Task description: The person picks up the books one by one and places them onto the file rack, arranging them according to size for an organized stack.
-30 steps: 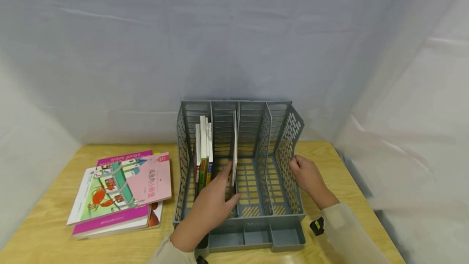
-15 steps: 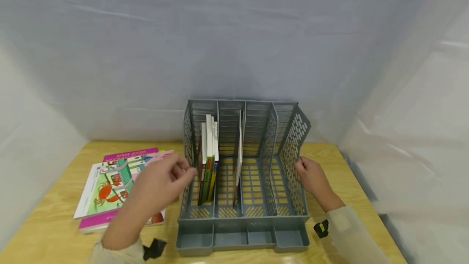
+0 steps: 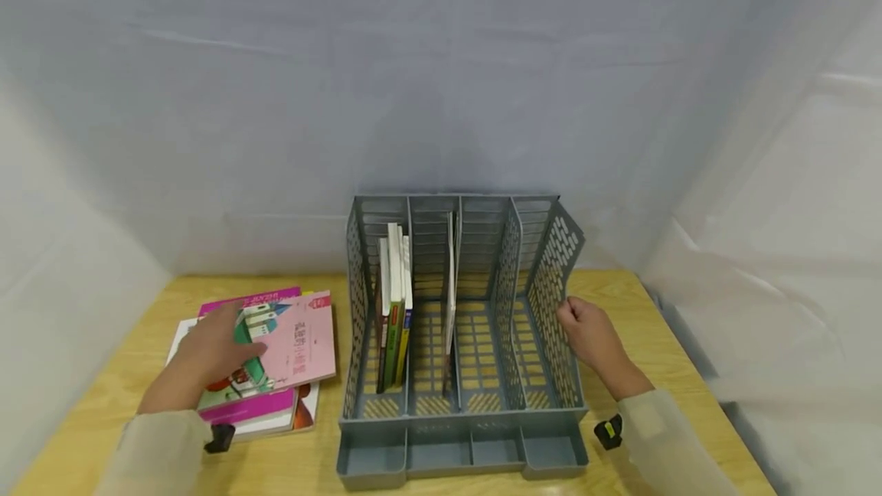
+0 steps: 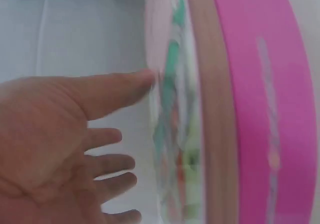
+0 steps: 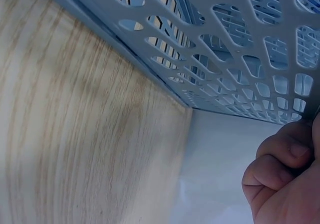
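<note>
On the counter [image 3: 296,473], an organiser [image 3: 462,421] is placed centrally, its four upright compartments set side by side and its shallow tray [image 3: 439,453], likewise split in four, set along the front. In the leftmost compartment, several standing books [image 3: 396,327] are kept toward the divider on their right; in the second, at least one thin book [image 3: 451,282] is stood close to its right-hand divider. Just left of the organiser — also on the counter — a book pile [image 3: 306,343] is laid flat, its left part overlapped by the left grip [image 3: 217,347]. At the organiser's right outer wall, the right grip [image 3: 589,331] is placed. Behind everything, a sheet [image 3: 441,83] is spread.
</note>
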`<action>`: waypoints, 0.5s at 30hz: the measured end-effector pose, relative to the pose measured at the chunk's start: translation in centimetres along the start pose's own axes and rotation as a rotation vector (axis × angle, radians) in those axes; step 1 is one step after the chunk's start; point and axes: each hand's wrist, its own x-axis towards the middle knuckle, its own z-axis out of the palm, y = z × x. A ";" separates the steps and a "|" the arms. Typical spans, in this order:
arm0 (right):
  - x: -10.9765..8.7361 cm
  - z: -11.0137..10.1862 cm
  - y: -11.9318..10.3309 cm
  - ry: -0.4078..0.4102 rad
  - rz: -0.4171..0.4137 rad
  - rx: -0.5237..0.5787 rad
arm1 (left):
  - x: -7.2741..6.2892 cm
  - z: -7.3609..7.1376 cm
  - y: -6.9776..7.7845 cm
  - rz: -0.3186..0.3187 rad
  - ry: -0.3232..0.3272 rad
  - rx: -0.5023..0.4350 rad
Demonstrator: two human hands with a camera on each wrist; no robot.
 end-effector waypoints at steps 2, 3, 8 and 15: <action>0.0 0.1 0.0 -0.006 0.005 0.004 | 0.1 0.2 -1.0 0.020 -0.045 0.026; 0.0 0.2 0.0 -0.010 0.007 0.004 | 0.1 0.2 -1.5 0.033 -0.064 0.032; 0.0 0.3 -0.1 -0.009 0.008 -0.007 | 0.1 0.1 -3.0 0.083 -0.101 0.059; 0.0 0.1 -0.3 -0.011 0.005 -0.022 | 0.8 -0.9 -3.0 0.071 -0.189 0.113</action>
